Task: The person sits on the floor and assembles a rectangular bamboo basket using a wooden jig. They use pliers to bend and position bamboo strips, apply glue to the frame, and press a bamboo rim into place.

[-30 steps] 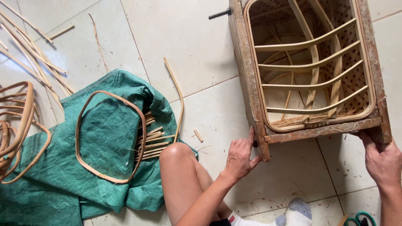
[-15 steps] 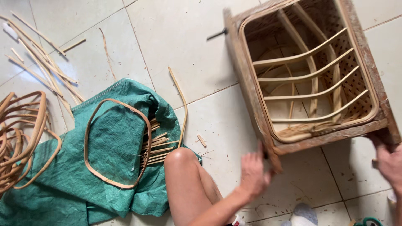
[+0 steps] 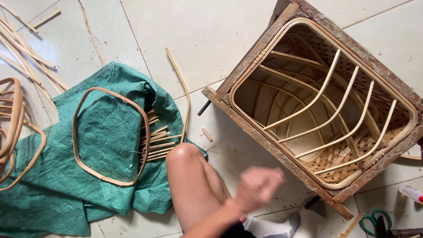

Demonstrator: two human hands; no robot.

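Note:
My left hand (image 3: pixel 257 187) is blurred in mid-air just off the near left side of a rough wooden box frame (image 3: pixel 273 143), touching nothing I can make out. Whether its fingers are closed is unclear. A woven bamboo basket (image 3: pixel 352 158) with curved pale ribs (image 3: pixel 328 101) sits inside the frame, which lies turned at an angle on the tiled floor. My right hand is out of view. My bare knee (image 3: pixel 187 154) rests between the frame and a green sack (image 3: pixel 57 194).
A rounded bamboo hoop (image 3: pixel 145 128) lies on the sack beside a bundle of short bamboo strips (image 3: pixel 156 141). More hoops (image 3: pixel 13 128) and long loose strips (image 3: pixel 26 48) lie at the left. Green-handled scissors (image 3: pixel 372 220) and a white bottle (image 3: pixel 412 193) are at the lower right.
The box frame with the basket has been rotated and now lies diagonally. My left hand has come off its corner and is moving. My right hand has left the view.

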